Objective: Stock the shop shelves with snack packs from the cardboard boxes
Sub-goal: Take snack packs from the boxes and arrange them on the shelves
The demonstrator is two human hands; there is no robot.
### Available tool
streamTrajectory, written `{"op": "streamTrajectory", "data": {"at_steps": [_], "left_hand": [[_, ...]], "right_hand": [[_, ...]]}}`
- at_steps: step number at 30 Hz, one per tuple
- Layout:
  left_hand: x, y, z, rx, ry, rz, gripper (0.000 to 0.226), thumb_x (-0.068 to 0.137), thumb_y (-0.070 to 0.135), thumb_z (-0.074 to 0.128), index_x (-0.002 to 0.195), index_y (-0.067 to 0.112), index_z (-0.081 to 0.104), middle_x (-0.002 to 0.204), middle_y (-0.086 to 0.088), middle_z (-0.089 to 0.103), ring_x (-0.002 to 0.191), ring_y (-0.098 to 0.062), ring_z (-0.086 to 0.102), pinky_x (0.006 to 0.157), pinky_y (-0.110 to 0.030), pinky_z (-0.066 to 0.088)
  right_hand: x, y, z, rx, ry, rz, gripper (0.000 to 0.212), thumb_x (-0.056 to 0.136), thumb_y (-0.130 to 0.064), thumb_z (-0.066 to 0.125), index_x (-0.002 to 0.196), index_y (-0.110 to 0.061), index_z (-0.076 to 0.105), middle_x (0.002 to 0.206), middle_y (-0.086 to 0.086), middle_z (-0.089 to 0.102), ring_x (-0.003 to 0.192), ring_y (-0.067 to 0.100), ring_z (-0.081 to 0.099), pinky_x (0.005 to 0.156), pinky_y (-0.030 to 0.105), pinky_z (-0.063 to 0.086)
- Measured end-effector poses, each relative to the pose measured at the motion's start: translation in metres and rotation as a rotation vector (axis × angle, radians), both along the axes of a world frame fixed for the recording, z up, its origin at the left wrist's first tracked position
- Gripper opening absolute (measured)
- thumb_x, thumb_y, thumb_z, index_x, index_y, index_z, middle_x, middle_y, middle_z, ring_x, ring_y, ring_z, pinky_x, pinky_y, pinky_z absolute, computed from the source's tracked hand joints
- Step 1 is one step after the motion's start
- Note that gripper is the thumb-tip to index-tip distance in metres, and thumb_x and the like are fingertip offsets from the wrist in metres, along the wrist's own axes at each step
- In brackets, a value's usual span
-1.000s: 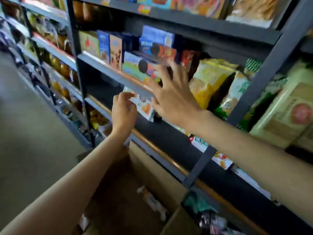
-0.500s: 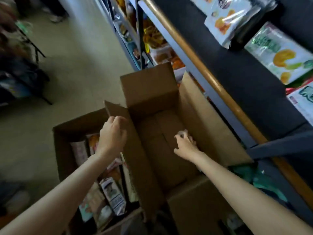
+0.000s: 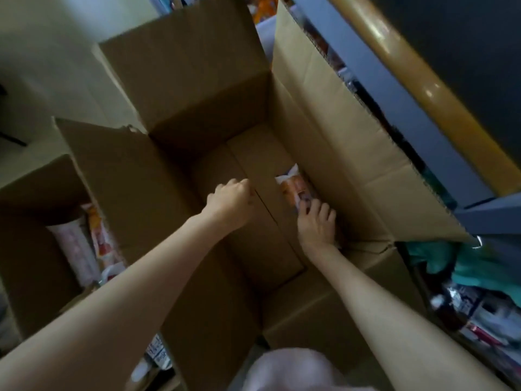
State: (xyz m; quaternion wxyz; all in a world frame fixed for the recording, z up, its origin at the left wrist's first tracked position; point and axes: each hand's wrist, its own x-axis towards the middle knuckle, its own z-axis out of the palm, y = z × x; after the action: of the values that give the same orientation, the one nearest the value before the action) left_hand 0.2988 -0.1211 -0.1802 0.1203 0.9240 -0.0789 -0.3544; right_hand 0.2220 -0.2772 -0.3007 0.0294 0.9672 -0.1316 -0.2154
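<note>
A large open cardboard box [image 3: 332, 114] stands below me with its flaps up. At its bottom, against the right wall, lies one orange-and-white snack pack [image 3: 294, 187]. My right hand [image 3: 317, 225] reaches down inside the box, and its fingertips pinch the near end of that pack. My left hand [image 3: 229, 198] is also inside the box, left of the pack and apart from it. Its fingers are curled into a fist with nothing visible in it.
A second cardboard box [image 3: 31, 198] at the left holds several snack packs [image 3: 103, 244]. The shop shelf [image 3: 423, 77], with a yellow-brown front rail, runs along the right. Green and dark packets [image 3: 479, 266] lie on a lower level beside the box.
The view has swung from the shelf down to the boxes. Both hands left the shelf; the left moved from the box flap into the box, and the right reached the pack.
</note>
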Motion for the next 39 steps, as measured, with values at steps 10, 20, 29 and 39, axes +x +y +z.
{"op": "streamTrajectory", "data": {"at_steps": [10, 20, 29, 39], "left_hand": [[-0.011, 0.007, 0.004, -0.145, -0.079, 0.051, 0.032, 0.089, 0.008, 0.047, 0.121, 0.009, 0.052, 0.121, -0.011, 0.051, 0.111, -0.025, 0.052, 0.089, -0.032, 0.044], [-0.043, -0.024, 0.137, -0.472, -0.142, 0.467, 0.044, 0.088, 0.028, 0.054, 0.125, 0.007, 0.044, 0.125, -0.016, 0.054, 0.112, -0.031, 0.053, 0.087, -0.035, 0.045], [-0.195, -0.079, 0.275, -1.269, 0.406, 0.380, 0.042, 0.079, 0.017, 0.070, 0.113, 0.020, 0.044, 0.083, 0.000, 0.065, 0.070, -0.012, 0.063, 0.063, -0.026, 0.053], [-0.396, -0.231, 0.274, -1.207, 0.699, 0.335, 0.031, 0.084, 0.012, 0.066, 0.106, 0.018, 0.045, 0.097, -0.007, 0.063, 0.079, -0.020, 0.063, 0.053, -0.026, 0.053]], "right_hand": [[0.024, 0.009, 0.019, 0.641, 0.276, -0.444, 0.076, 0.080, -0.024, 0.073, 0.140, -0.005, 0.030, 0.140, 0.015, 0.041, 0.129, 0.031, 0.042, 0.100, 0.037, 0.040], [-0.015, -0.023, 0.253, 1.181, -0.057, -0.426, 0.087, 0.070, -0.024, 0.082, 0.138, -0.006, 0.030, 0.129, 0.007, 0.051, 0.114, 0.019, 0.054, 0.095, 0.037, 0.048], [-0.212, -0.063, 0.414, 1.075, -0.471, -0.437, 0.084, 0.069, -0.017, 0.082, 0.137, -0.015, 0.033, 0.125, 0.005, 0.054, 0.116, 0.021, 0.055, 0.098, 0.039, 0.047], [-0.444, -0.131, 0.399, 0.135, -0.584, -0.613, 0.089, 0.077, -0.033, 0.074, 0.146, -0.018, 0.019, 0.132, 0.013, 0.035, 0.120, 0.035, 0.040, 0.094, 0.044, 0.042]]}}
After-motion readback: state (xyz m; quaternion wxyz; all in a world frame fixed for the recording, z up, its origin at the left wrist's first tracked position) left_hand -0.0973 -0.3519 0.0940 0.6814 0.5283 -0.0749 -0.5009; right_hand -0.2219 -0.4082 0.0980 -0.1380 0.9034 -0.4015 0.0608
